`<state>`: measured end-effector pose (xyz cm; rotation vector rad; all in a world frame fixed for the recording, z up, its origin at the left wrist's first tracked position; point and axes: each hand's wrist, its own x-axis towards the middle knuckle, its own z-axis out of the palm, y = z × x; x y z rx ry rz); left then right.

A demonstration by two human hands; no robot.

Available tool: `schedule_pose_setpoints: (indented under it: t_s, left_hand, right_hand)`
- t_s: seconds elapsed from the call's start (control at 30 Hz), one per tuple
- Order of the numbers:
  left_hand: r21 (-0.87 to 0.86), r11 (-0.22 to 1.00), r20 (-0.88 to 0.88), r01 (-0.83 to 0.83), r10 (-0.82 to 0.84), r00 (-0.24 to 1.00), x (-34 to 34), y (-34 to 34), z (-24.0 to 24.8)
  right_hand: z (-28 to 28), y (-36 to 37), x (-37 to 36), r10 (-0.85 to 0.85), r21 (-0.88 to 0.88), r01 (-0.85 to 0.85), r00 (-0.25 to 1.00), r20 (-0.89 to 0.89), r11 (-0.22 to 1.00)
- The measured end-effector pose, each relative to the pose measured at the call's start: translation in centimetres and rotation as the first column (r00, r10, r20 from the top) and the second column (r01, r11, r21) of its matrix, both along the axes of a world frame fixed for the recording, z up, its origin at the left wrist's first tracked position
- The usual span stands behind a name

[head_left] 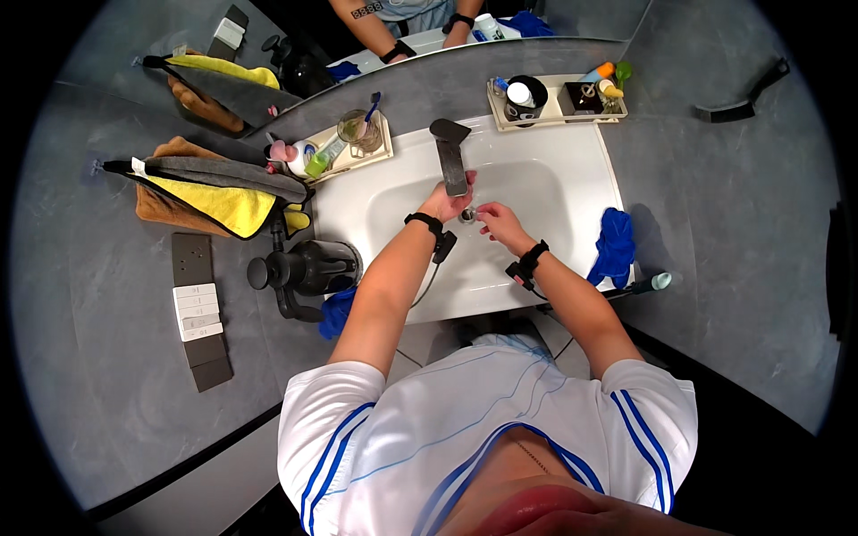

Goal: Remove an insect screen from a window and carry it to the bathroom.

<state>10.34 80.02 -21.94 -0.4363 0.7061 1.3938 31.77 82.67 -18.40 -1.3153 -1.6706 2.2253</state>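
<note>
My left hand [453, 201] is under the spout of the dark grey faucet [452, 161], which hides part of it. Its visible fingers look loosely spread, with nothing seen in them. From the right, my right hand [502, 225] reaches low into the white washbasin [527, 183]. Its fingertips are drawn together at the edge of the round metal drain [467, 215]; anything between them is too small to make out. Each wrist wears a black strap with a small device and a cable.
A toiletry tray [380, 146] stands back left, another tray [559, 119] back right. Blue cloths lie at the right rim [613, 248] and near left [336, 313]. A black jug [313, 268] stands left, beside hanging towels [210, 192]. Behind the basin is a mirror [590, 22].
</note>
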Motion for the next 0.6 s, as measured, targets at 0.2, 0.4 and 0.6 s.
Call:
schedule_pose_setpoints:
  t_s: [0.2, 0.4, 0.6]
  left_hand:
    - [-0.212, 0.908, -0.632, 0.361, -0.409, 0.658, 1.4, -1.1, 1.3]
    - [-0.112, 0.994, -0.689, -0.014, -0.067, 0.722, -0.4, -1.7, 5.3]
    - [-0.108, 0.993, -0.921, 0.038, -0.114, 0.372, -0.1, 0.1, 10.3]
  right_hand:
    - [-1.3, 0.5, 0.1, -0.027, -0.034, 0.028, 0.999, 0.033, 0.999]
    - [-0.5, 0.7, -3.6, -0.108, -0.217, 0.097, 0.993, -0.040, 0.971]
    - [-0.8, 1.4, -8.5, -0.321, -0.507, 0.166, 0.917, -0.236, 0.846]
